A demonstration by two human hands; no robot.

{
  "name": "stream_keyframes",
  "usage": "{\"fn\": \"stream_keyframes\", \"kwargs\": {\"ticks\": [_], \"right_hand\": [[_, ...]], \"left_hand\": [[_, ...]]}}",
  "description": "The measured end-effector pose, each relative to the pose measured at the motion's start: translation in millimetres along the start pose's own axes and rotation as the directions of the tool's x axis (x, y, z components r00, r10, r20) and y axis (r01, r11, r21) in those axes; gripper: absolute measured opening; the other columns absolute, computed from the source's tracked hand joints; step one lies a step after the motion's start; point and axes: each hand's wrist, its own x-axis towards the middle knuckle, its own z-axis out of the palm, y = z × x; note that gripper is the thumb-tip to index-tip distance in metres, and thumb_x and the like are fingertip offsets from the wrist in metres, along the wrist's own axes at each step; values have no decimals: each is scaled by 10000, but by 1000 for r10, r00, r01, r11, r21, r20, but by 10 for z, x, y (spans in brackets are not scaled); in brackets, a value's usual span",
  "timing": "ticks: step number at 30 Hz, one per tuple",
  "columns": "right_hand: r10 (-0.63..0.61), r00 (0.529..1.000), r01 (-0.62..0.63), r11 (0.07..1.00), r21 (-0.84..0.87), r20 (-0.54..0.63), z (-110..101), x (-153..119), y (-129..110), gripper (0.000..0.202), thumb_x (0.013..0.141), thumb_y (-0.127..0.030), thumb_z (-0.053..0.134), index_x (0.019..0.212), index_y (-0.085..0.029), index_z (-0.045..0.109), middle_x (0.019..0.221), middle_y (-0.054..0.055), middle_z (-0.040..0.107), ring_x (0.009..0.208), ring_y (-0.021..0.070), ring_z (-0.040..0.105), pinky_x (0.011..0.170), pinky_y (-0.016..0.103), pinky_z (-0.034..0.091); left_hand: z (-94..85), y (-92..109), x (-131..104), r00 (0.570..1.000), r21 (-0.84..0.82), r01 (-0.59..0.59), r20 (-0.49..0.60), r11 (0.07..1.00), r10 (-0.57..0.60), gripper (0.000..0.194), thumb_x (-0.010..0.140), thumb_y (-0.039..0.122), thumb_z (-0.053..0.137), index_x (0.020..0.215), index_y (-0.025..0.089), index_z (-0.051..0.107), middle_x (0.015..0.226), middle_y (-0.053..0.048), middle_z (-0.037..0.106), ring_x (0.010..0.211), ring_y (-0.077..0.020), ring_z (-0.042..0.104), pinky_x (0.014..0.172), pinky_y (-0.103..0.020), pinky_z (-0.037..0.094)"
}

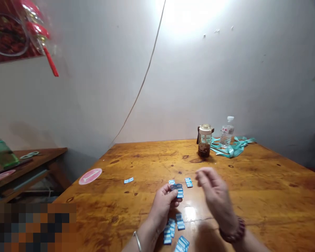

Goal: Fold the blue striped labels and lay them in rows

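Small rectangular blue-and-white pieces (180, 193) are held overlapped in the left hand (162, 200), a greyish one (176, 187) at the top. On the table (112, 199), overlapping rows (167, 234) are laid nearest, a short row (188, 182) is set beyond, and a pair (128, 180) is placed well apart leftward.

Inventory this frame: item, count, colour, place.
held pieces: several, blue-white, left hand
loose pieces: several, blue-white, wooden table
jug: one, clear, dark contents, table's far right
bottle: one, clear, beside jug
ribbon: uncounted, teal, around bottle
round discs: two, pink-white, wooden table, side table
wooden table: one, brown, centre
side table: one, brown, left
container: one, green, side table
looped cord: one, white, side table
hanging ornament: one, red, upper left
panel: one, red, behind ornament
cable: one, pale, wall
wall: uncounted, pale, background
bangle: one, silver, left wrist
bead bracelet: one, dark red, right wrist
left hand: one, holding pieces
right hand: one, raised, contents unclear
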Motion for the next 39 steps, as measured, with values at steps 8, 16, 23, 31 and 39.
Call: {"fn": "stream_keyframes", "kwargs": {"ticks": [8, 16, 23, 31, 39], "right_hand": [[271, 907, -307, 949, 66, 321, 324, -163, 388, 239, 794, -391, 424, 847, -182, 526, 723, 5, 555, 592, 120, 516, 533, 228, 422], [376, 865, -453, 869, 197, 331, 290, -186, 466, 269, 716, -401, 536, 631, -150, 492, 593, -33, 458, 541, 78, 420, 506, 185, 341], [409, 840, -498, 843, 204, 356, 269, -174, 519, 272, 707, -406, 539, 628, -149, 496, 534, -54, 412, 476, 61, 344, 452, 178, 277], [406, 828, -505, 840, 199, 387, 265, -179, 492, 274, 712, -408, 528, 615, -156, 481, 510, -53, 414, 464, 63, 346, 443, 179, 273], [408, 835, -499, 845, 194, 369, 265, -187, 500, 288, 715, -428, 518, 621, -159, 477, 512, -50, 431, 450, 66, 361, 424, 181, 284]], "left_hand": [[-15, 0, 36, 999, -4, -15, 52, 1000, 15, 215, 635, 281, 632, 786, 141, 568, 653, 1, 582, 552, -61, 534, 498, -138, 391], [26, -39, 33, 997, 38, 16, 75, 999, -19, 243, 633, 280, 642, 806, 140, 544, 721, -23, 605, 573, -90, 578, 473, -144, 405], [-7, -24, 15, 992, 12, 76, 96, 997, -77, 204, 682, 298, 602, 793, 130, 568, 737, -33, 600, 618, -87, 579, 504, -137, 423], [-18, -27, 15, 992, -23, 99, 77, 995, -97, 178, 682, 284, 601, 778, 138, 567, 704, -23, 602, 595, -81, 570, 497, -141, 425], [-14, -10, 10, 992, -7, 100, 81, 995, -99, 196, 682, 290, 604, 792, 129, 583, 735, -46, 620, 610, -82, 573, 502, -137, 427]]}}
